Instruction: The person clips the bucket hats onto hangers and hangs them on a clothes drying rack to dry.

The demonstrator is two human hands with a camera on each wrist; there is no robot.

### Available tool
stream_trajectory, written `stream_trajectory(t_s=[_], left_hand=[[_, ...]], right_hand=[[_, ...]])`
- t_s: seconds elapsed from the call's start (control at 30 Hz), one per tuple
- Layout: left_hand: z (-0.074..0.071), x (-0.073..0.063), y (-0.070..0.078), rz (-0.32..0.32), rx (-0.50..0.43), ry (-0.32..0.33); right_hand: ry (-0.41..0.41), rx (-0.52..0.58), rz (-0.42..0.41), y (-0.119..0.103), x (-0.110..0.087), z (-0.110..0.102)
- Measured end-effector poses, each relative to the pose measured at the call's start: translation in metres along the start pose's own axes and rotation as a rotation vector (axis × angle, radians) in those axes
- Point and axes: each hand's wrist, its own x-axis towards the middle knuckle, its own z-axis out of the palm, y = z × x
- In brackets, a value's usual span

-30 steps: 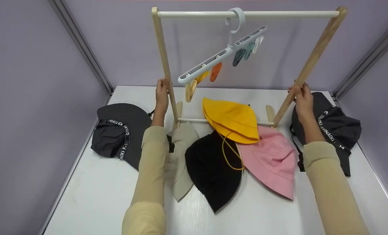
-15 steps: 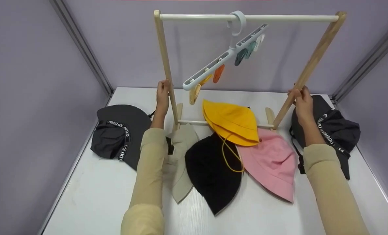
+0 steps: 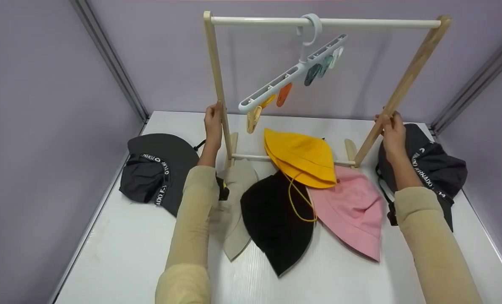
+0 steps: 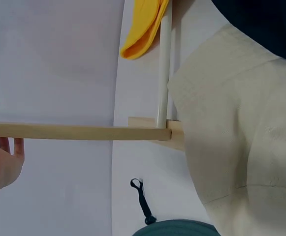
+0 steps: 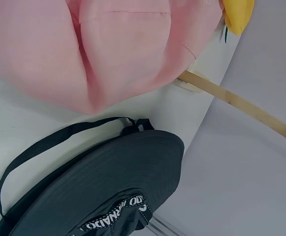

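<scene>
A wooden clothes rack point(image 3: 411, 76) with a white top bar stands upright at the back of the table. My left hand point(image 3: 213, 126) holds its left post about halfway up; in the left wrist view, the fingers reach behind the wood. The right post is gripped by my right hand point(image 3: 393, 135), thumb in front. From the top bar hangs a pale blue clip hanger point(image 3: 295, 71), slanted in view, with several coloured clips. Below lie a yellow bucket hat point(image 3: 299, 154), a pink hat point(image 3: 356, 207), a black hat point(image 3: 276, 223) and a beige hat point(image 3: 237, 211), overlapping one another.
A dark grey brimmed hat point(image 3: 149, 169) lies left of the left forearm. Its lookalike, another dark grey hat point(image 3: 436, 169), lies beyond the right forearm. Pale walls point(image 3: 44, 126) enclose the white table point(image 3: 120, 253) at the back and both sides.
The rack's left post has shifted slightly right along with my left hand. The hanger has swung a little, its near end now farther right. Both hands stay on the posts; the hats lie as before.
</scene>
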Motion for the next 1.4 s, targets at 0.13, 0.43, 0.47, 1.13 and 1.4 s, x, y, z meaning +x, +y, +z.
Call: stream_trajectory(t_s=[0.13,0.43,0.47,1.13,1.4], left_hand=[[0.007,-0.003,0.002,-0.014,-0.021,0.044],[0.020,-0.023,-0.007,0.039,-0.108,0.301],[0.022,-0.026,-0.008,0.024,-0.113,0.367],[0.095,-0.088,-0.066,-0.560,0.017,-0.031],[0.114,-0.066,-0.171,-0.745,0.009,-0.102]], right_hand=[[0.017,-0.058,0.041,0.004,0.003,-0.003],[0.207,-0.082,0.074,0.004,-0.008,0.008],[0.237,-0.052,0.067,0.004,-0.010,0.010],[-0.044,-0.279,0.394,0.051,-0.063,0.050],[-0.174,-0.225,0.566,0.061,-0.071,0.060]])
